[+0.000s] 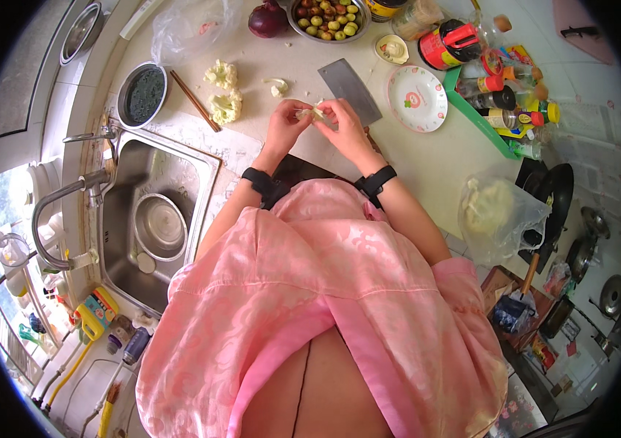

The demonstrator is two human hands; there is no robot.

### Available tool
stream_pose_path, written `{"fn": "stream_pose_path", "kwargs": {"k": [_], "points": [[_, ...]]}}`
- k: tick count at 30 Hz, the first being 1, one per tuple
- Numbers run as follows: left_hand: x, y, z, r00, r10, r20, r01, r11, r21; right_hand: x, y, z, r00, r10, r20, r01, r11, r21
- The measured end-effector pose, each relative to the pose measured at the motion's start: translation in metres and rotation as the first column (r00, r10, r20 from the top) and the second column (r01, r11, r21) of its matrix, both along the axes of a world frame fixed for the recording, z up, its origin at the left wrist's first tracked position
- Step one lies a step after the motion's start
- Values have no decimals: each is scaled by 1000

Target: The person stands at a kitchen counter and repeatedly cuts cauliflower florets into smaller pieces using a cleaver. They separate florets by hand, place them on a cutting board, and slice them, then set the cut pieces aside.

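Note:
Between my two hands is a small pale piece of cauliflower (316, 112), pinched by the fingertips of both. My left hand (287, 121) grips its left side, and my right hand (341, 119) its right side. A cleaver (350, 90) lies flat just beyond my right hand, its handle partly hidden. Two larger cauliflower pieces (225, 107) rest to the left of my hands, near a pair of wooden chopsticks (195, 101). A small floret with a stem (277, 87) lies a little beyond my left hand. The patterned white plate (417, 99) is to the right of the cleaver.
A stainless steel sink (209, 180) with a metal basin (160, 225) is on the left. A metal bowl of dark liquid (142, 94), a red onion (268, 19) and a bowl of small fruit (328, 39) stand beyond. Bottles in a green tray (480, 123) and a plastic bag (494, 213) are right.

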State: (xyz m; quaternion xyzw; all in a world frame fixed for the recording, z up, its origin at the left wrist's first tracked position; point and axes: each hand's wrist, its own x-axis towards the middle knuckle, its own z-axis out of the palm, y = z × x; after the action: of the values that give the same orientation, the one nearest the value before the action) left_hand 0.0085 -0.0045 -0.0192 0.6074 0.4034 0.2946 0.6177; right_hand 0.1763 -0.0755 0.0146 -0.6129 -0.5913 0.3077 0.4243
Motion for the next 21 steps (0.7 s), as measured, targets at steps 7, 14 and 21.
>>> {"fn": "stream_pose_path", "kwargs": {"k": [7, 14, 21], "points": [[-13, 2, 30, 923, 94, 372, 29, 949, -313, 13, 4, -4, 760, -254, -598, 20, 929, -370], [1, 3, 51, 975, -115, 191, 152, 968, -197, 12, 10, 14, 851, -126, -510, -20, 962, -272], [2, 6, 51, 976, -157, 150, 171, 982, -84, 3, 11, 31, 895, -150, -421, 67, 977, -205]]}}
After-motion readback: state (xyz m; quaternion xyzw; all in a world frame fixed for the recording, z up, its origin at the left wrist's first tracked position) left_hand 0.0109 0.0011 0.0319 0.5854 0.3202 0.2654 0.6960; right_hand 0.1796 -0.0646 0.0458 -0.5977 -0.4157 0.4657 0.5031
